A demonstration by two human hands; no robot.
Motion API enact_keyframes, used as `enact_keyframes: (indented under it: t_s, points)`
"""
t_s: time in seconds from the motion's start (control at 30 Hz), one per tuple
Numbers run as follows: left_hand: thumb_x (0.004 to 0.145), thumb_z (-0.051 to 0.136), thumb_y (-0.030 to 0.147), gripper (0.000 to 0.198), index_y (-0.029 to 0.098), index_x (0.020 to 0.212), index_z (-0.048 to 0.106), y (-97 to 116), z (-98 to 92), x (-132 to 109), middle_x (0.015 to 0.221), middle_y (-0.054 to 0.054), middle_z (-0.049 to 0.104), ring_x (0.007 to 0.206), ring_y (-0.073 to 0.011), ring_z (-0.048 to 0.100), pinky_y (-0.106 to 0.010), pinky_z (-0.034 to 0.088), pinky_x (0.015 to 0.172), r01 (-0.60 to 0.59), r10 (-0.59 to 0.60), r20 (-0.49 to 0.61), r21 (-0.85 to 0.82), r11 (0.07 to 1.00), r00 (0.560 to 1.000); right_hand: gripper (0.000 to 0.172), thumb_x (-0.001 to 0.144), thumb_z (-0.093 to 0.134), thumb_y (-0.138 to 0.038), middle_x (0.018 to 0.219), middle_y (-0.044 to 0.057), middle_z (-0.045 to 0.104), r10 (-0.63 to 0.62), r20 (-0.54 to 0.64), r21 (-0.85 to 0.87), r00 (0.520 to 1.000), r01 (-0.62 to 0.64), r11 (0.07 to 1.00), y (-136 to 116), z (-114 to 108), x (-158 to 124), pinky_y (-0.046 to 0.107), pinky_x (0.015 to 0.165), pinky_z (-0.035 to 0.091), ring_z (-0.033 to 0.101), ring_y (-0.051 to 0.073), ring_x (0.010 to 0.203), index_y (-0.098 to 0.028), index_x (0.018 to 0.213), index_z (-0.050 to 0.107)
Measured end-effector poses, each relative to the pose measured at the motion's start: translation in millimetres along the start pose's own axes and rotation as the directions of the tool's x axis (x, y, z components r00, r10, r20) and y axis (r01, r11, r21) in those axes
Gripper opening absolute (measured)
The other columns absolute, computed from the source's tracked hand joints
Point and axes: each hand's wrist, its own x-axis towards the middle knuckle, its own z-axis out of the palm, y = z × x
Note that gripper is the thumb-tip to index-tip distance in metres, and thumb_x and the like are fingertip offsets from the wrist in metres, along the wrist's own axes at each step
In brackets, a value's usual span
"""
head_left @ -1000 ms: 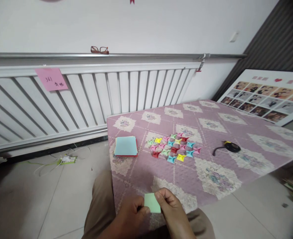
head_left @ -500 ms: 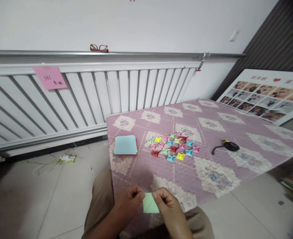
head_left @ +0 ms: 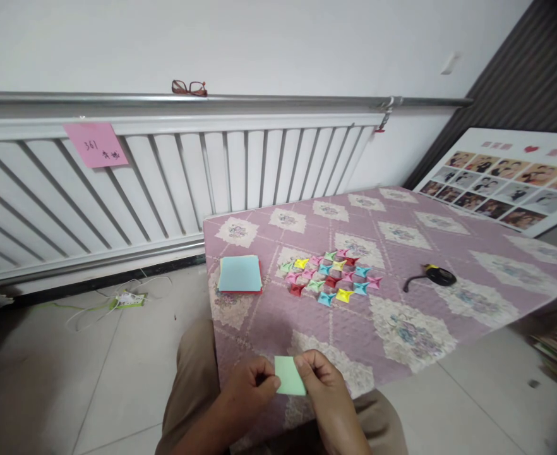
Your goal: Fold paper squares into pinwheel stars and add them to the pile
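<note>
Quilted pink tablecloth (head_left: 401, 354) runs bare along its near edge, where the left hand (head_left: 245, 395) and right hand (head_left: 323, 385) pinch a folded green paper (head_left: 288, 375); folded paper stars (head_left: 333, 276) and a paper stack (head_left: 239, 274) lie farther back.

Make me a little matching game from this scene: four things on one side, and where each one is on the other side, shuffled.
Things:
1. green paper
2. glasses
3. pink note
4. paper stack

Places:
A. stuck on the white radiator
B. lying on the patterned tablecloth
C. pinched between the left hand and right hand
D. resting on the metal rail above the radiator

Pairs: 1-C, 2-D, 3-A, 4-B.
</note>
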Motion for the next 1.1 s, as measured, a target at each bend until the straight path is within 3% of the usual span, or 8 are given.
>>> enact_keyframes:
  t_s: [0.13,0.37,0.5,0.63,0.73,0.97,1.1]
  points:
    - [0.071,0.049,0.029,0.016,0.019,0.060,0.045,1.7,1.5,-1.4,0.059,0.004,0.040,0.059,-0.0120,0.037,-0.025,0.028,0.057,-0.025,0.025,-0.013,0.054,0.998,1.000,0.040,0.069,0.067,-0.057,0.056,-0.005,0.044,0.011,-0.013,0.033,1.000,-0.011,0.999,1.5,1.8,1.4,0.023,0.052,0.030,0.035,0.011,0.054,-0.020,0.062,0.053]
    - [0.072,0.051,0.025,0.014,0.019,0.062,0.045,-9.4,6.3,-0.8,0.058,0.006,0.039,0.058,-0.0109,0.036,-0.024,0.029,0.056,0.004,-0.003,0.023,-0.024,1.000,1.000,0.040,0.070,0.066,-0.057,0.056,-0.005,0.045,-0.008,-0.025,0.013,1.000,0.008,1.000,3.1,-0.7,3.2,0.023,0.052,0.030,0.035,0.011,0.055,-0.020,0.062,0.053]
    - [0.072,0.051,0.024,0.015,0.019,0.061,0.044,-9.9,6.0,-2.7,0.060,0.005,0.041,0.061,-0.0116,0.038,-0.025,0.030,0.059,-0.056,0.056,-0.007,0.040,0.998,0.998,0.040,0.069,0.066,-0.057,0.057,-0.005,0.044,0.001,-0.025,0.009,1.000,-0.001,1.000,3.5,-1.3,2.7,0.023,0.052,0.031,0.036,0.011,0.055,-0.020,0.062,0.053]
    - [0.070,0.055,0.028,0.012,0.018,0.067,0.049,-8.2,4.8,0.6,0.061,0.005,0.043,0.059,-0.0110,0.038,-0.024,0.030,0.057,-0.022,0.023,0.023,-0.040,0.999,0.999,0.042,0.068,0.066,-0.059,0.055,-0.005,0.044,0.015,-0.004,0.004,1.000,-0.015,1.000,2.9,-1.9,4.3,0.023,0.052,0.030,0.035,0.011,0.054,-0.020,0.061,0.052]
    - [0.072,0.053,0.034,0.016,0.019,0.068,0.048,-7.4,3.9,4.2,0.062,0.004,0.042,0.060,-0.0117,0.038,-0.024,0.032,0.057,0.005,-0.008,-0.026,-0.105,0.994,1.000,0.043,0.067,0.066,-0.060,0.055,-0.005,0.042,0.026,0.022,-0.021,0.999,-0.025,0.999,2.5,-1.4,5.0,0.023,0.051,0.029,0.034,0.011,0.053,-0.020,0.060,0.050]
    - [0.078,0.045,0.038,0.022,0.021,0.065,0.041,-8.0,3.6,4.4,0.063,0.004,0.040,0.064,-0.0142,0.040,-0.026,0.032,0.060,-0.042,0.046,-0.120,0.034,0.999,0.992,0.043,0.068,0.064,-0.061,0.057,-0.005,0.043,0.018,0.017,-0.061,1.000,-0.017,0.998,2.5,3.8,3.9,0.023,0.051,0.031,0.036,0.011,0.055,-0.020,0.062,0.051]
    - [0.076,0.047,0.033,0.017,0.020,0.066,0.045,-13.3,3.6,4.2,0.064,0.004,0.043,0.064,-0.0135,0.041,-0.025,0.032,0.060,-0.054,0.055,-0.044,0.014,0.998,0.998,0.043,0.069,0.064,-0.060,0.057,-0.005,0.043,0.009,0.014,-0.071,1.000,-0.008,0.997,8.2,3.2,7.5,0.023,0.053,0.032,0.036,0.011,0.056,-0.020,0.062,0.051]
